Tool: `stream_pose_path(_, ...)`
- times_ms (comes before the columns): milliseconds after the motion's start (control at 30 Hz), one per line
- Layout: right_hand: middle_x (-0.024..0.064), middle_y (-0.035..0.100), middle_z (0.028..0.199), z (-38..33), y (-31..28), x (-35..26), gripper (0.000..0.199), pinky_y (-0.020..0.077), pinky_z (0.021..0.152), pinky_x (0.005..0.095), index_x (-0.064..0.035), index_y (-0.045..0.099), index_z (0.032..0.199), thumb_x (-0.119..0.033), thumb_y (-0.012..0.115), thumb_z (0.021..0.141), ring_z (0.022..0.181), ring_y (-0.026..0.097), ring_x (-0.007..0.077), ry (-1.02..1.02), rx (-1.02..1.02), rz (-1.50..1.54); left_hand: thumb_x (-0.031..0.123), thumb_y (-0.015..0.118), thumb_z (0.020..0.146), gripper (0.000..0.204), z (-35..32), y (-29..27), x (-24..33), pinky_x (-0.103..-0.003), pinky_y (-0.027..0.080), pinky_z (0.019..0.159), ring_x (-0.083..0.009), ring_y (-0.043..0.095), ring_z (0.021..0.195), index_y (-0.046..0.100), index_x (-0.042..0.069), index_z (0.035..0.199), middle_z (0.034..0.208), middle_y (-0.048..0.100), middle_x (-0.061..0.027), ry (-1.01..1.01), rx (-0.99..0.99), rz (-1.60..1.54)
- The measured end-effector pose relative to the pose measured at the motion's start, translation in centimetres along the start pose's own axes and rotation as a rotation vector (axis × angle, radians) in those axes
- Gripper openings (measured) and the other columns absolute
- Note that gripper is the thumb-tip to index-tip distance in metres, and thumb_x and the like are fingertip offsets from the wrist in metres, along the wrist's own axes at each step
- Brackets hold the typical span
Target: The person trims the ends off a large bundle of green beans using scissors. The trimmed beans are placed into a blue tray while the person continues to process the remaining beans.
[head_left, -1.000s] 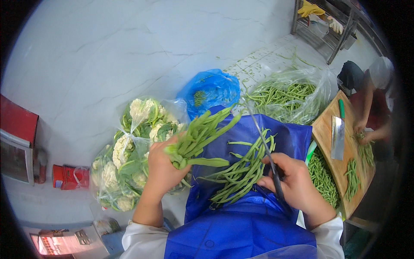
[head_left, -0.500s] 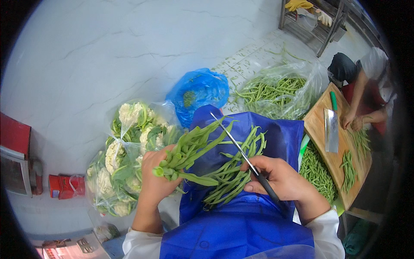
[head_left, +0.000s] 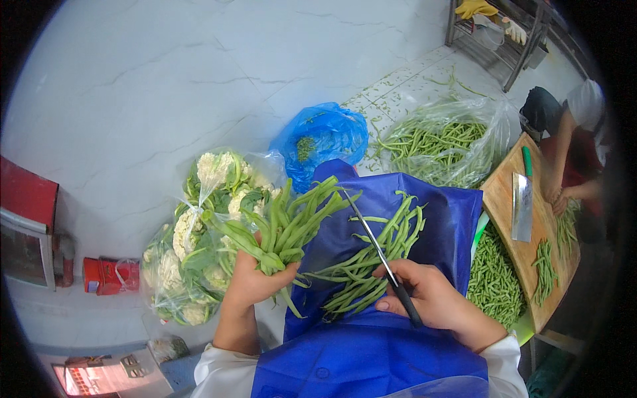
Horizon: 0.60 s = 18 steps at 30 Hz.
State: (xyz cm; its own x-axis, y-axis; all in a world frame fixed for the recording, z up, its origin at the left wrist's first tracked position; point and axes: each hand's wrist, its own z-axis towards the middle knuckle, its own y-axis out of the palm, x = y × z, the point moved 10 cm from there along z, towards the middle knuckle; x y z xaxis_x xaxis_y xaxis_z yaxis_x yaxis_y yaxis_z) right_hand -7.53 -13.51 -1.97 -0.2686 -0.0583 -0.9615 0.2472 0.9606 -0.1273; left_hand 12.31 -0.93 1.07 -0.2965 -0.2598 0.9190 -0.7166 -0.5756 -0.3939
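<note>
My left hand (head_left: 262,282) is wrapped round a thick bunch of green beans (head_left: 282,229), whose tips fan out upward and to the right. In my right hand (head_left: 428,295) is a slim knife (head_left: 375,242) with a black handle, gripped between thumb and fingers. Its narrow blade points up and left, with the tip close to the ends of the bunch. Under the knife, a loose heap of green beans (head_left: 361,285) lies on the blue apron (head_left: 438,212) over my lap.
Bagged cauliflower (head_left: 176,265) stands at left. Ahead are a blue plastic bag (head_left: 355,129) with trimmings and a clear bag of beans (head_left: 441,142). At right, cut beans (head_left: 494,278) sit beside a cutting board (head_left: 501,192) with a cleaver (head_left: 522,205), where another person's hands (head_left: 557,196) work.
My left hand has turned the bunch more upright, its bean ends spreading out. The knife stays in my right hand. The whole view has shifted slightly.
</note>
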Motion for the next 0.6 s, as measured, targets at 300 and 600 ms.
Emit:
stream_pose_path(300, -0.0016, 0.055, 0.079, 0.4, 1.5, 0.9, 0.042, 0.0426, 0.063, 0.02, -0.0016, 0.055, 0.118, -0.022, 0.073, 0.085, 0.071, 0.052, 0.0051, 0.018, -0.033, 0.259, 0.004, 0.073, 0.07, 0.035, -0.3, 1.1, -1.0, -0.028, 0.048, 0.072, -0.0106, 0.059, 0.081, 0.06, 0.003, 0.103, 0.092, 0.065, -0.0038, -0.017, -0.052, -0.031)
stream_pose_path(600, 0.0003, 0.056, 0.077, 0.4, 2.8, -0.8, 0.041, 0.0439, 0.064, 0.0236, -0.0033, 0.054, 0.117, -0.026, 0.071, 0.087, 0.072, 0.052, 0.0071, -0.039, -0.124, 0.307, 0.003, 0.073, 0.07, 0.038, -0.1, 1.7, -1.2, -0.028, 0.048, 0.075, -0.0106, 0.059, 0.083, 0.058, 0.002, 0.105, 0.092, 0.064, -0.0031, -0.025, -0.114, -0.079)
